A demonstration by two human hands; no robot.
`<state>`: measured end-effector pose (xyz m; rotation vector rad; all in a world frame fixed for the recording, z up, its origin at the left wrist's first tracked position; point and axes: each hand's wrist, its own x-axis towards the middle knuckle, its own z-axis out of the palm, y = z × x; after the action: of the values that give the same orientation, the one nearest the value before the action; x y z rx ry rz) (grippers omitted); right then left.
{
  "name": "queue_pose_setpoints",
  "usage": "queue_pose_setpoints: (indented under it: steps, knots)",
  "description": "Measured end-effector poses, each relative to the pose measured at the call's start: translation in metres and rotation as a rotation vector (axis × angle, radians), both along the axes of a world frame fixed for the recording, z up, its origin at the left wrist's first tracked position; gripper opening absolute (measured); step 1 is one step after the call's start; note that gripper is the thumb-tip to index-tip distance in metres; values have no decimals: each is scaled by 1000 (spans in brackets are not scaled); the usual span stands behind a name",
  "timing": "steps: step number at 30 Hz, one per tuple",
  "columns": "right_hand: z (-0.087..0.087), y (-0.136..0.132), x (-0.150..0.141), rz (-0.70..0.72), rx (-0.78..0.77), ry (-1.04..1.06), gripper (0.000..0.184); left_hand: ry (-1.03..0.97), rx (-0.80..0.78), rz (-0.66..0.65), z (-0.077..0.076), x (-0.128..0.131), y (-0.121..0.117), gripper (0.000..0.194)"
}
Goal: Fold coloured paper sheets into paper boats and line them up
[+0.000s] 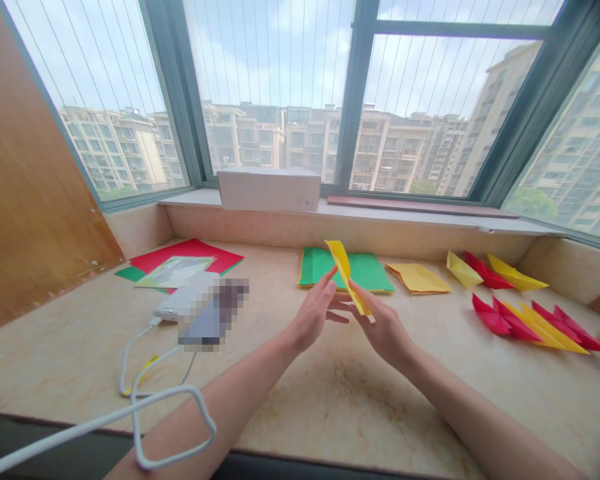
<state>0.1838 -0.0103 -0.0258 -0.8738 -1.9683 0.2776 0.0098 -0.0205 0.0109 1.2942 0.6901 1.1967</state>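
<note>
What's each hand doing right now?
Left hand: closed, pinching the folded yellow paper.
Right hand: closed, pinching the lower end of the folded yellow paper.

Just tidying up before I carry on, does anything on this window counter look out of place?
Yes: a white cable loops loosely over the left forearm and trails off the counter's near edge, rather than lying flat near the white power bank.

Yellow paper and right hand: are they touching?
Touching: the head view shows the right hand with its fingertips against the lower part of the yellow paper.
</note>
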Motion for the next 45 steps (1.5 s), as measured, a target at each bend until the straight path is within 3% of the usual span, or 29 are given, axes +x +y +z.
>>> queue_pose_setpoints:
  steps: [2,4,7,11,14,19,24,27,32,36,39,42,45]
  knots:
    - [6,0,3,-73,-106,138,39,35,-14,33,-1,0,3,64]
    - [12,-1,5,-99,-215,310,39,100,-24,149,-4,-1,8,72]
    - [21,-1,7,23,-360,567,41,185,-21,247,-8,-5,14,76]
    - [25,1,6,216,-536,748,42,69,-25,25,-8,-6,13,55]
    - [22,1,2,252,-599,722,41,-133,-64,-4,-9,1,10,42]
    - [9,-2,-4,87,-450,484,38,-280,-135,104,-11,9,6,34]
    - [3,-6,2,-105,-97,173,39,-308,-186,-51,-8,12,-4,42]
    - [0,-10,2,-153,6,101,45,-288,-159,-91,-9,14,-7,44]
    - [-4,-18,-12,-83,-73,133,49,-263,-84,6,-10,8,0,41]
    - [4,-13,-12,-111,-228,451,40,-179,-56,-129,-6,2,2,39]
    - [11,-5,-4,-30,-359,616,37,-87,-21,-212,-9,7,0,37]
    - [10,0,-2,17,-408,620,40,-62,35,-157,-19,15,-2,36]
    - [6,0,-7,-88,-332,530,39,-88,61,-81,-28,22,-3,45]
